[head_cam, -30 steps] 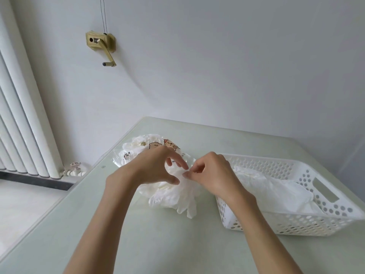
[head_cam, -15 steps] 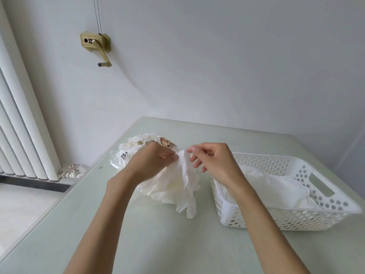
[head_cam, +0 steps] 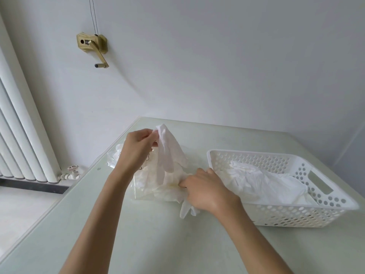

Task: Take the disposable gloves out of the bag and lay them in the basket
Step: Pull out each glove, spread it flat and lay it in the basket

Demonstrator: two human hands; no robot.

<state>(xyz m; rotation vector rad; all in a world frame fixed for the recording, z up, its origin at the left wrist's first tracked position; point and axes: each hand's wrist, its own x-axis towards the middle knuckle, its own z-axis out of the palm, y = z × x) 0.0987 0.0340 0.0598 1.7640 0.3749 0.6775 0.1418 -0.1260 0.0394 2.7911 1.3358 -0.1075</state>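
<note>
Left hand lifts glove; right hand grips bag.

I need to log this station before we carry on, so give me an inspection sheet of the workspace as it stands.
Surface: pale green table, smooth and glossy.
Job's things: clear bag of gloves lies left of the white basket; one glove lifted above the bag; gloves in basket piled loosely.
Clutter: nothing seen.
Hands: left hand pinches the lifted glove; right hand grips gloves at the bag.
Cables: two thin cords run up from the wall crank.
Surroundings: white radiator with valve, plain wall.
</note>
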